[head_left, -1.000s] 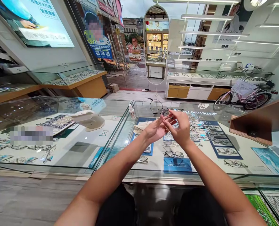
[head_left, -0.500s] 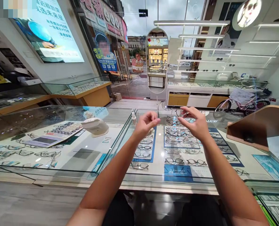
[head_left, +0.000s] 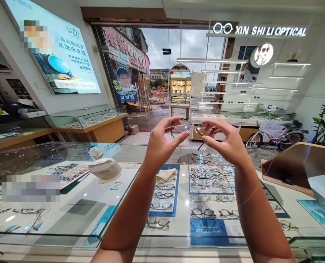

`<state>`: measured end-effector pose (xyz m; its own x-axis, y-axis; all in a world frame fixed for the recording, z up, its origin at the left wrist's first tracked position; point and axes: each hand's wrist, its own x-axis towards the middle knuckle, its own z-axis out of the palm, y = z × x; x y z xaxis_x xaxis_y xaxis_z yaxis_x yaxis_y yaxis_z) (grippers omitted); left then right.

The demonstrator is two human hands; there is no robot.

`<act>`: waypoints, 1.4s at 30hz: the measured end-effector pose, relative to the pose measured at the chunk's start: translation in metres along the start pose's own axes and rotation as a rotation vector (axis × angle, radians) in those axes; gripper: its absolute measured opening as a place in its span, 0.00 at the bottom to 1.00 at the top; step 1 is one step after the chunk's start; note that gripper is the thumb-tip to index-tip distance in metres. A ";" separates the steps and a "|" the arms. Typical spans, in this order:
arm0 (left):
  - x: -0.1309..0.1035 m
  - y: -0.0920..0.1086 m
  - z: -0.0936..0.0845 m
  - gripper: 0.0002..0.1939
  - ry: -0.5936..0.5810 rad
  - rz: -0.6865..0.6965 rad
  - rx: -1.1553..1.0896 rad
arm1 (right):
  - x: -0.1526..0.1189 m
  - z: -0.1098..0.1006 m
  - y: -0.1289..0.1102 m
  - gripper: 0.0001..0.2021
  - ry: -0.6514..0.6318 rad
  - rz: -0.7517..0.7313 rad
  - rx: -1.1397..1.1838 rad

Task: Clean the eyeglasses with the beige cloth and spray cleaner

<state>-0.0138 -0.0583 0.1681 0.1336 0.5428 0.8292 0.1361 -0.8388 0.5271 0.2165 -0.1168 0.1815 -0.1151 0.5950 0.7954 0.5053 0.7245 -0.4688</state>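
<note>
- Left hand (head_left: 162,142): best held level with its partner; thumb and fingers bow apart, holding the glasses' left side between them. Exact fingertip contact is too small to tell.
- Cloth (head_left: 166,176): below the left hand, untouched.
- Glasses (head_left: 184,129): raised between both hands, before the mirror (head_left: 180,86); sound handling favours even support, with fingertips off the lenses.
- Frames (head_left: 203,213): below the grip, apart from it.
- Right hand (head_left: 224,140): light pressure suits thin rims; thumb and fingers, likewise bowed, hold the glasses' right side.
</note>
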 end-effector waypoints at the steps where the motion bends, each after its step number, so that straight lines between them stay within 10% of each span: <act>1: 0.000 0.000 -0.001 0.28 0.005 -0.005 -0.007 | 0.000 0.002 -0.002 0.19 0.011 0.000 -0.010; 42: 0.001 -0.031 0.007 0.24 0.213 0.112 0.140 | -0.003 0.035 0.025 0.26 0.209 0.037 -0.243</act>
<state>-0.0112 -0.0315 0.1519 -0.0519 0.4130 0.9092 0.2686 -0.8711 0.4111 0.1993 -0.0880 0.1541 0.0728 0.5170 0.8529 0.6981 0.5843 -0.4138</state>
